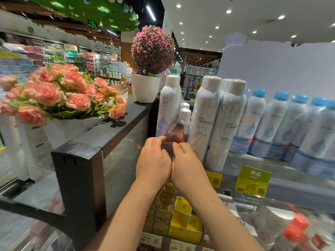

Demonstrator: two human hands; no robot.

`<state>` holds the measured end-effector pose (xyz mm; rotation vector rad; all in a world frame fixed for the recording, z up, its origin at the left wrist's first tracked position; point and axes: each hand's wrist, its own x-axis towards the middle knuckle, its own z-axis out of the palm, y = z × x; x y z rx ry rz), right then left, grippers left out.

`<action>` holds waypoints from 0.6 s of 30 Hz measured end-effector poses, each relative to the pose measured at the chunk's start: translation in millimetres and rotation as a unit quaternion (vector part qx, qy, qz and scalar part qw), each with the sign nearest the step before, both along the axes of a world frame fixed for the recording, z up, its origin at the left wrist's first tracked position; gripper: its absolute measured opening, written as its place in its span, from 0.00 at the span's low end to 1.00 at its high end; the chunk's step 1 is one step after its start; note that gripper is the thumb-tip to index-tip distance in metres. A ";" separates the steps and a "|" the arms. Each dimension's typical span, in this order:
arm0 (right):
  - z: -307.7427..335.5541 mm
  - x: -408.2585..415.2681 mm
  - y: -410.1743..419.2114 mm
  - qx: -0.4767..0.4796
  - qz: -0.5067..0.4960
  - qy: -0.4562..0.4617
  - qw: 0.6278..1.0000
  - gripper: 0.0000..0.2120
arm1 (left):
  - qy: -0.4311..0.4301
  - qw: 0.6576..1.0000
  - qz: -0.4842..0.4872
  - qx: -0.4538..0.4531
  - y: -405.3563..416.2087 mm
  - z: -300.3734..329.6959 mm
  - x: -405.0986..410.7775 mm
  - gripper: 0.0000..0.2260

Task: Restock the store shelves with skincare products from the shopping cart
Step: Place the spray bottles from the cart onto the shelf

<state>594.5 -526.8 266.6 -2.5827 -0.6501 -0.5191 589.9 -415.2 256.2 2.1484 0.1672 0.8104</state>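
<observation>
So you're at the top shelf right now, and the landmark here is that tall white HA spray can with the pale blue label (167,107) standing at the shelf's left end, right beside the black-framed ribbed-glass divider (116,151). Both your hands are bunched together low in front of that can: your left hand (153,161) and right hand (188,164) are touching side by side, fingertips curled and pinching the small printed card with a person pictured on it (176,135) that hangs against the can's front. Looks to me like the can is already placed and you're just fixing its promo tag, so this is the tidy-up bit of the stocking step. Just right of the can stand the white Avène thermal water cans (215,122), so don't elbow those. Next move probably needs a gentle release, then a reach back to the cart, which isn't in view.
</observation>
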 end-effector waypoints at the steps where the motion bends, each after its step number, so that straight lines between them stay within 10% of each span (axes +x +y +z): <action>1: 0.7 2.2 0.5 -0.002 -0.002 0.006 1.000 0.28 | 0.012 1.000 0.001 -0.003 -0.4 2.5 0.1 0.17; 18: 5.0 24.6 4.4 -0.051 0.014 0.085 0.995 0.42 | 0.099 0.995 -0.024 -0.022 2.1 11.2 11.0 0.19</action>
